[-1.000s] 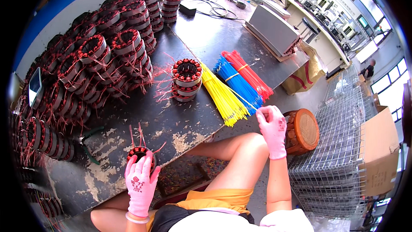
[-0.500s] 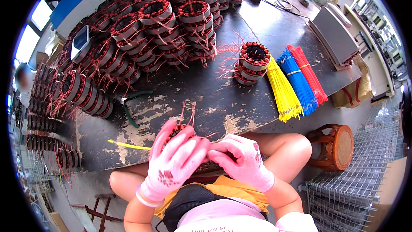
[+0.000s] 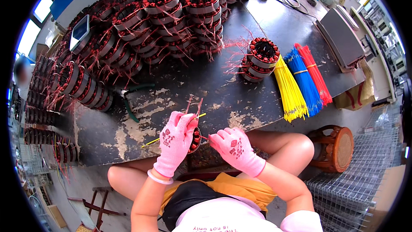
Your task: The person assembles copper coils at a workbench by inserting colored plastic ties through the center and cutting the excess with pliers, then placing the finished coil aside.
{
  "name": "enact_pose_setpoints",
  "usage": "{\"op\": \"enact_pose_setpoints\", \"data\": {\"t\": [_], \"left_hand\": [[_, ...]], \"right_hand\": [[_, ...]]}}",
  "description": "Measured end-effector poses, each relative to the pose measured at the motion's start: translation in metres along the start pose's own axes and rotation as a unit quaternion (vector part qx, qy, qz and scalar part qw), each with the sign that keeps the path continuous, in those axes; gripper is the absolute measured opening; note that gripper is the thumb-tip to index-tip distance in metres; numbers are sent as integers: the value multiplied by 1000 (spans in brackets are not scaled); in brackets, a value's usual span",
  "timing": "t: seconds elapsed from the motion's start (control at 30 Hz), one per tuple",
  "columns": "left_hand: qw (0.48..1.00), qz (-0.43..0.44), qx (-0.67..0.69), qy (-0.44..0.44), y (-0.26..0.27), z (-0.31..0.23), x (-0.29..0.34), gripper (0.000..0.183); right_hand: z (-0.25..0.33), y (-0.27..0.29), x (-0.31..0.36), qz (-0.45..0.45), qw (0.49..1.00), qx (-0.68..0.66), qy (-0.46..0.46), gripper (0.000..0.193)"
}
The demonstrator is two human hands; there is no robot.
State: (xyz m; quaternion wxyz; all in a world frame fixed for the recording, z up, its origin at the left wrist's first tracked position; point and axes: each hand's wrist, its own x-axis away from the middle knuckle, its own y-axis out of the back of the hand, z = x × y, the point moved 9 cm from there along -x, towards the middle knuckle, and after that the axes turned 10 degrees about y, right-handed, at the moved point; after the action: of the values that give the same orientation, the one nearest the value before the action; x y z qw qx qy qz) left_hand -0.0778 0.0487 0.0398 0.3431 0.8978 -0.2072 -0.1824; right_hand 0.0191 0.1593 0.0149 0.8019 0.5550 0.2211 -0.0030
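A stator (image 3: pixel 195 141) with red windings stands at the near table edge, partly hidden behind my gloved left hand (image 3: pixel 175 141). That hand is closed, its thumb and fingers pinched round a thin yellow wire (image 3: pixel 151 142), which shows on both sides of it. Reddish lead wires (image 3: pixel 200 106) rise from beyond the fingertips. To the right of the stator, my gloved right hand (image 3: pixel 234 148) is closed, pinching the end of a short red lead wire (image 3: pixel 204 137) that runs out from the stator. Its fingertips are partly hidden.
Stacked stators (image 3: pixel 167 21) fill the back left. Green-handled pliers (image 3: pixel 130 107) lie on the worn table (image 3: pixel 214 90). Two stacked stators (image 3: pixel 260 60) stand beside yellow (image 3: pixel 290 92), blue (image 3: pixel 305 83) and red (image 3: pixel 316 75) wire bundles. A wooden stool (image 3: pixel 337 148) is at the right.
My left hand has gone from spread over the stator to pinching the yellow wire, which now slants up to the right. My right hand has turned and moved slightly right, away from the left.
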Motion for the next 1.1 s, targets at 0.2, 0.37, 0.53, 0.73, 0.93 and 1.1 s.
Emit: {"op": "enact_pose_setpoints", "data": {"t": [0.2, 0.37, 0.53, 0.73, 0.93, 1.1], "left_hand": [[999, 36, 34, 9, 2, 3, -1, 28], [1000, 19, 23, 5, -3, 1, -1, 26], [999, -15, 43, 15, 0, 2, -1, 28], [998, -26, 50, 13, 1, 4, -2, 23], [998, -27, 48, 1, 0, 1, -1, 22], [997, -32, 65, 3, 1, 5, 0, 23]], "right_hand": [[-50, 9, 5, -4, 919, -347, -185, 21], [-101, -31, 13, 89, 656, -661, -354, 37], [-150, -11, -52, -45, 832, -470, -293, 28], [-76, -56, -29, 185, 743, -544, -342, 31], [-69, -87, -41, 188, 644, -662, -335, 22], [-64, -72, -34, 190, 650, -654, -338, 18]]}}
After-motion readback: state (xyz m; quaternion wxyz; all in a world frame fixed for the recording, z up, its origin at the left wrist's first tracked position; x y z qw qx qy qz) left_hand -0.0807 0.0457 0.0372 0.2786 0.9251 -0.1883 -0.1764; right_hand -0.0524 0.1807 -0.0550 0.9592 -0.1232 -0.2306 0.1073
